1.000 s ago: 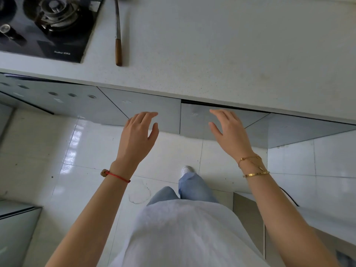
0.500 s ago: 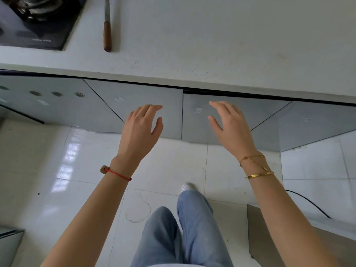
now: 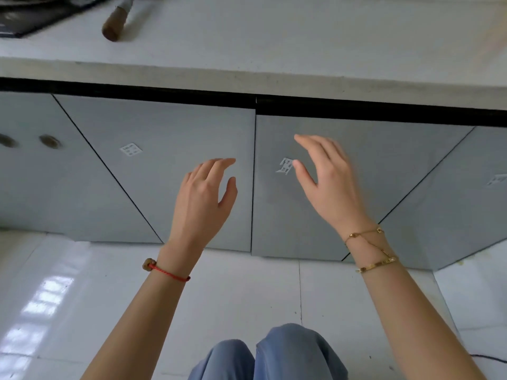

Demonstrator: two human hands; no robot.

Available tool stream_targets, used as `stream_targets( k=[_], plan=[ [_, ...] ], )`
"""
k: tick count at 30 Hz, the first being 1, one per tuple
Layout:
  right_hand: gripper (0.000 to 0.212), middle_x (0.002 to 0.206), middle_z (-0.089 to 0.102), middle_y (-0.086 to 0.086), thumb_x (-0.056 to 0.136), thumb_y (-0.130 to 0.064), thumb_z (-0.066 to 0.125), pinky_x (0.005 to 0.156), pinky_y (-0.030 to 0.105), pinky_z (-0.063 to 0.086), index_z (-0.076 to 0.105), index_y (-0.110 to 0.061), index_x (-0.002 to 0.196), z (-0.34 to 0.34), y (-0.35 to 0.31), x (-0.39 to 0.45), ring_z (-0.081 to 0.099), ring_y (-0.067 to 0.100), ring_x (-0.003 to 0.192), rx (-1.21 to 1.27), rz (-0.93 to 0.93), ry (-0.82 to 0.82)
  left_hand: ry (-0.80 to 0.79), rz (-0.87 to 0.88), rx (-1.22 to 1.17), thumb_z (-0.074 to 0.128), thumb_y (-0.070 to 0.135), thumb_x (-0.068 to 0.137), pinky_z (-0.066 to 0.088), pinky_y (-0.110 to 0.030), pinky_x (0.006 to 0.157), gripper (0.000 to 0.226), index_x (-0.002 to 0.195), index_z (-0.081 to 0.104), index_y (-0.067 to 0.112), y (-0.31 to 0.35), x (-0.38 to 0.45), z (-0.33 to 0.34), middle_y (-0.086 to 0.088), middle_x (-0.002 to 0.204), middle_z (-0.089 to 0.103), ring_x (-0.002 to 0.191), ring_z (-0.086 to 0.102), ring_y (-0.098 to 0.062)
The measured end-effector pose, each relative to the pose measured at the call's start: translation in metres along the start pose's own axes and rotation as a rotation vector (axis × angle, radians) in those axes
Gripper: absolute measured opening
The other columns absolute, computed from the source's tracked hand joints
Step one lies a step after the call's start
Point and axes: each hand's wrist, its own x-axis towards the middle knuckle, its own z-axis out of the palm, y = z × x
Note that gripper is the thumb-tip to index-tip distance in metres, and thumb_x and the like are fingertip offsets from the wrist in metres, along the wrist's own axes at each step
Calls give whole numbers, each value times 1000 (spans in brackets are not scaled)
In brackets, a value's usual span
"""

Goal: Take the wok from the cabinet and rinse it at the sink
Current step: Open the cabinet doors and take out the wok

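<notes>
My left hand [image 3: 201, 200] and right hand [image 3: 327, 182] are empty, fingers spread, before the closed grey flat cabinet doors [image 3: 170, 171]; I should hook the top edges and pull evenly.

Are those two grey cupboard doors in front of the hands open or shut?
Shut. Both cabinet doors sit flush, only a thin seam between them; neither hand has pulled one.

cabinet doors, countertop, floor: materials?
Cabinet doors: smooth grey panels, likely laminate or painted board; flat, handle-free, small paper stickers.
Countertop: off-white with fine speckle and a thick edge, probably stone or composite; matte.
Floor: white glazed tile; glossy window reflections and thin grout lines.
</notes>
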Motion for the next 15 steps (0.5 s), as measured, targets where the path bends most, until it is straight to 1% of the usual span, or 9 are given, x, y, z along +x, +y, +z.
stream_targets(
  k=[3, 9, 11, 15],
  plan=[
    [38, 129, 60, 9, 98, -19, 54, 106, 42, 42, 56, -5, 133, 21, 4, -5, 53, 29, 121, -23, -48, 70, 59, 40, -30, 53, 18, 98, 48, -34, 95, 31, 127, 59, 10, -9, -5, 23, -3, 121, 66, 111, 61, -21],
    [40, 130, 60, 9, 97, -19, 53, 107, 41, 41, 55, -5, 135, 40, 3, 6, 53, 29, 123, -106, -129, 190, 115, 63, -74, 53, 17, 97, 51, -38, 91, 33, 129, 58, 10, -23, 6, 60, -4, 119, 66, 108, 62, -23],
    [42, 131, 60, 10, 97, -19, 53, 108, 41, 41, 55, -4, 136, 44, 4, 13, 52, 28, 124, -129, -127, 212, 123, 46, -93, 53, 18, 97, 51, -38, 91, 35, 131, 56, 10, -25, 11, 71, -4, 118, 65, 108, 62, -24],
    [45, 134, 58, 11, 97, -21, 52, 112, 40, 37, 51, -5, 139, 50, 6, 28, 47, 28, 130, -148, -96, 247, 132, 20, -146, 53, 21, 97, 51, -40, 92, 40, 136, 52, 12, -24, 20, 87, -4, 123, 64, 111, 61, -23]
  ],
)
